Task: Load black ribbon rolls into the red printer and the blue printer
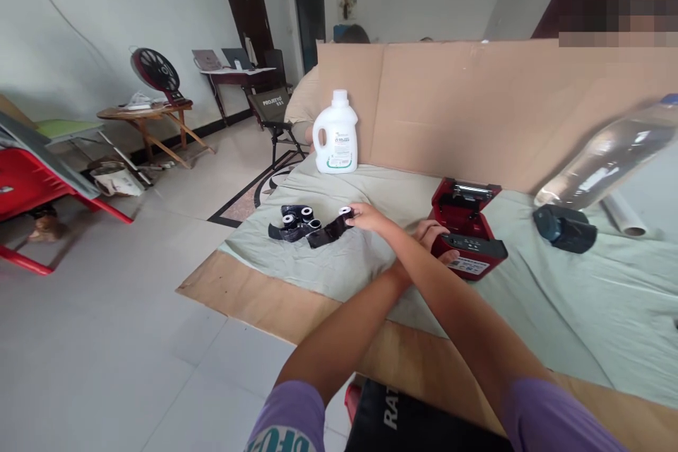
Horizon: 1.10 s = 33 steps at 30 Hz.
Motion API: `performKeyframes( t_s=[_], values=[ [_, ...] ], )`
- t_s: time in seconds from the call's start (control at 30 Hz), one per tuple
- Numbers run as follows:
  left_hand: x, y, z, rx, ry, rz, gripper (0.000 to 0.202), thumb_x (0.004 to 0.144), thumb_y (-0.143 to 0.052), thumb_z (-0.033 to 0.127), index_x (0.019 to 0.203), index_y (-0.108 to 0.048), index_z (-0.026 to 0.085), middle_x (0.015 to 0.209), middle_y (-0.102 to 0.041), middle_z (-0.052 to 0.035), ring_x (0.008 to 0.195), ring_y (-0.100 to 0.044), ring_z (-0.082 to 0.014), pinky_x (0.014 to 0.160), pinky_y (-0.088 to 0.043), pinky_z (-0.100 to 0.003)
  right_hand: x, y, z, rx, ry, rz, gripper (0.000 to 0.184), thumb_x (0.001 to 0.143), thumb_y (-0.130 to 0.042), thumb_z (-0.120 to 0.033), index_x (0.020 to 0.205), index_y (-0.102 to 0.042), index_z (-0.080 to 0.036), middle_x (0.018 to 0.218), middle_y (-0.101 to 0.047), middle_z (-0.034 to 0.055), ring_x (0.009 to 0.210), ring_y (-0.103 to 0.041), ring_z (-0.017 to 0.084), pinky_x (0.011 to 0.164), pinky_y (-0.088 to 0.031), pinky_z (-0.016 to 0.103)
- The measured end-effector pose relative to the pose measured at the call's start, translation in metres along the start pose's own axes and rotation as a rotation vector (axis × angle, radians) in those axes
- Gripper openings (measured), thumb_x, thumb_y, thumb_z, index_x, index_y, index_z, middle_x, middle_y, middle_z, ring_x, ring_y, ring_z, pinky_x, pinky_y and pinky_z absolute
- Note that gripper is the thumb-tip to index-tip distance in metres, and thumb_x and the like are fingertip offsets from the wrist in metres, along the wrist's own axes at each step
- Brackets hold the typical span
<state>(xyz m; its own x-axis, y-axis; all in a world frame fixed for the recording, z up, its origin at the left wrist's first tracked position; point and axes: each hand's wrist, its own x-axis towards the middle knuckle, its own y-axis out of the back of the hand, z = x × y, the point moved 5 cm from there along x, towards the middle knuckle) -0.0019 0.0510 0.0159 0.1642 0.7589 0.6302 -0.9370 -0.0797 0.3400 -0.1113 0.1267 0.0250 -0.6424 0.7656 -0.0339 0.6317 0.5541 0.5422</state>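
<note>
My forearms cross. My right hand point(368, 217) reaches to the left and pinches a small roll of black film point(344, 212) with a white core. From it a loose black strip point(327, 233) trails over the cloth toward several other black rolls point(296, 220) with white cores. My left hand point(428, 234) grips the left side of a red label printer point(484, 265), fingers on top and thumb on the front. The printer's lid point(448, 192) stands up, showing the inside. Part of the left hand is hidden behind my right forearm.
A pale green cloth point(534, 311) covers the wooden board. A white detergent jug point(337, 138) stands at the back left, before an upright cardboard sheet point(424, 106). To the right lie a large plastic bottle point(609, 152), a dark object point(566, 228) and a tube point(625, 215).
</note>
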Motion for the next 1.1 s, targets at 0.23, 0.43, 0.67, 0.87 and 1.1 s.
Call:
performKeyframes(
  t_s=[0.23, 0.43, 0.67, 0.87, 1.1],
  values=[
    [-0.005, 0.010, 0.003, -0.021, 0.082, 0.015, 0.037, 0.089, -0.063, 0.037, 0.123, -0.060, 0.023, 0.128, -0.059, -0.0099, 0.121, -0.057, -0.0286, 0.107, -0.047, -0.045, -0.084, 0.071, -0.047, 0.097, 0.303, 0.011, 0.025, 0.081, -0.064, -0.035, 0.098, -0.070, -0.017, 0.097, -0.072, 0.0048, 0.094, -0.066, 0.022, 0.089, -0.051, 0.036],
    [-0.008, 0.018, 0.009, -0.027, 0.095, 0.097, 0.043, 0.091, -0.063, 0.039, 0.130, -0.054, 0.024, 0.122, -0.060, -0.0100, 0.100, -0.062, -0.0239, 0.092, -0.053, -0.040, -0.170, 0.195, -0.017, 0.187, 0.141, 0.005, 0.043, 0.080, -0.071, -0.051, 0.110, -0.074, -0.022, 0.094, -0.075, 0.0099, 0.088, -0.071, 0.028, 0.075, -0.058, 0.039],
    [-0.008, 0.013, 0.024, 0.117, -0.020, 0.118, 0.053, 0.086, -0.069, 0.039, 0.132, -0.051, 0.022, 0.125, -0.054, -0.0121, 0.107, -0.059, -0.0240, 0.095, -0.052, -0.041, -0.185, 0.235, 0.046, -0.516, -0.072, 0.081, 0.034, 0.079, -0.065, -0.026, 0.111, -0.076, -0.022, 0.100, -0.077, 0.0073, 0.088, -0.071, 0.027, 0.078, -0.056, 0.037],
    [-0.009, 0.000, 0.045, 0.435, -0.164, 0.073, 0.038, 0.085, -0.070, 0.032, 0.123, -0.066, 0.026, 0.127, -0.059, -0.0091, 0.117, -0.051, -0.0261, 0.104, -0.044, -0.044, -0.178, 0.210, 0.044, -0.704, -0.200, 0.161, 0.050, 0.083, -0.055, -0.016, 0.132, -0.066, -0.018, 0.134, -0.066, 0.0117, 0.121, -0.061, 0.032, 0.100, -0.046, 0.040],
    [-0.007, -0.004, 0.050, 0.510, -0.108, 0.132, 0.024, 0.089, -0.068, 0.035, 0.111, -0.075, 0.027, 0.124, -0.060, -0.0082, 0.115, -0.050, -0.0249, 0.102, -0.042, -0.042, -0.168, 0.193, 0.045, -0.787, -0.354, 0.165, 0.037, 0.084, -0.058, -0.019, 0.117, -0.073, -0.023, 0.119, -0.072, 0.0124, 0.120, -0.058, 0.035, 0.105, -0.034, 0.051]
  ],
)
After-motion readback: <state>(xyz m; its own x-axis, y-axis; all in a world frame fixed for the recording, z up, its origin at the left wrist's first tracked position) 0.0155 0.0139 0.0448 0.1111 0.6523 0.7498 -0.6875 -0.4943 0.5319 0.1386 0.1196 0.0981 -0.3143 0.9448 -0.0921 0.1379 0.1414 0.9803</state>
